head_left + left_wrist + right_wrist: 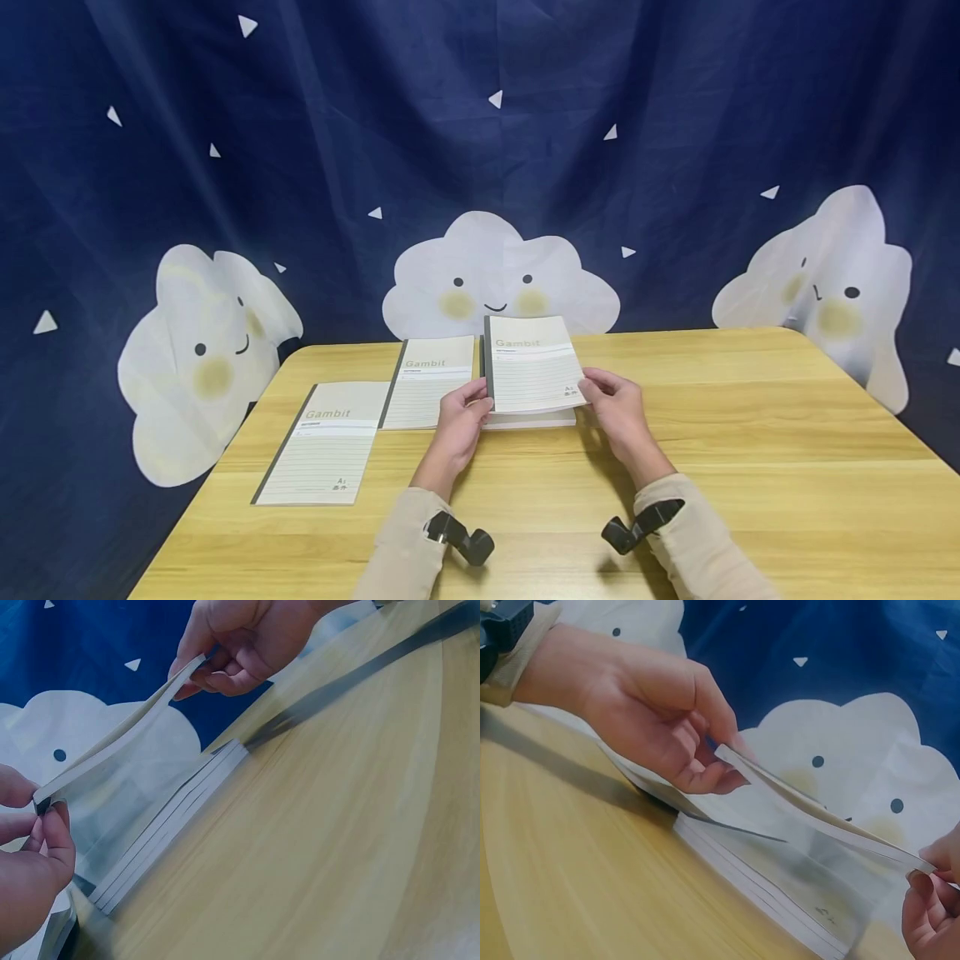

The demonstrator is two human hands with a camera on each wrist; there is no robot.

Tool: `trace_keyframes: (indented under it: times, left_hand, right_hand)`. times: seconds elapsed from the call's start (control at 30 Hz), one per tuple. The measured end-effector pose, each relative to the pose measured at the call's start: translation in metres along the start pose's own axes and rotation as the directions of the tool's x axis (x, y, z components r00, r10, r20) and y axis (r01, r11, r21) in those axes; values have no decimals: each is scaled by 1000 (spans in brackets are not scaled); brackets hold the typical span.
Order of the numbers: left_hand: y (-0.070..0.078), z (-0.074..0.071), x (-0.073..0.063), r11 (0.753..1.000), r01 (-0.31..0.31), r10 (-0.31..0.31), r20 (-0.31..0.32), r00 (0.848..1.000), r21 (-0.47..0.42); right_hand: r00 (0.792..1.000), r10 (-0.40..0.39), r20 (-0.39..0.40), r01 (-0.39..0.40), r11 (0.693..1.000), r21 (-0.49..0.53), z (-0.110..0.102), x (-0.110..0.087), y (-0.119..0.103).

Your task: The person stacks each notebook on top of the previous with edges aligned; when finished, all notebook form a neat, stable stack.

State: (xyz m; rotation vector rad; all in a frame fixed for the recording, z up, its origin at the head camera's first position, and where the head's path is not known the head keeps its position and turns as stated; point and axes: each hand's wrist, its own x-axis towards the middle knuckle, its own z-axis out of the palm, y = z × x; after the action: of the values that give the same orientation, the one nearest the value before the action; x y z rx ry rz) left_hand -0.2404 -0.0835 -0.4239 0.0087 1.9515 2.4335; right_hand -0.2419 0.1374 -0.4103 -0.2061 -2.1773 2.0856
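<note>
Our left hand [460,423] and right hand [621,414], equally near, pinch the close corners of a cream, rectangular, dark-spined paper notebook [534,368]; its long axis runs away from us, between and beyond both, raised above a stack of white-edged paper notebooks [532,420].

Head view: lifted notebook [532,362] hides most of the stack [531,419] under it. Left hand [459,421] covers the 4 o'clock corner of the middle notebook [423,383]. Small print on the notebook at 8 o'clock [322,446]: too fine to read. Sleeves [401,546] cut off along 6 o'clock edge.

Left wrist view: left hand cut off, 8 o'clock.

Right wrist view: right hand [934,907] cut off, 4 o'clock; wrist device [506,634] cut off, 10 o'clock.
</note>
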Motion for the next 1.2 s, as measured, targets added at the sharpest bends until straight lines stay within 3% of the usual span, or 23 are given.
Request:
trace_keyframes:
  times: [0.57,0.8,1.2]
  left_hand:
    - [-9,-10,2,989,8,4,-76,997,146]
    - [-12,-9,4,978,-13,39,-120,992,208]
    - [-11,-9,1,927,-23,95,-174,980,375]
  right_hand:
    - [999,-1,-33,-1,999,-49,15,0,17]
    - [999,-17,-32,15,998,-68,17,1,20]
    - [999,-38,5,38,981,-189,14,1,28]
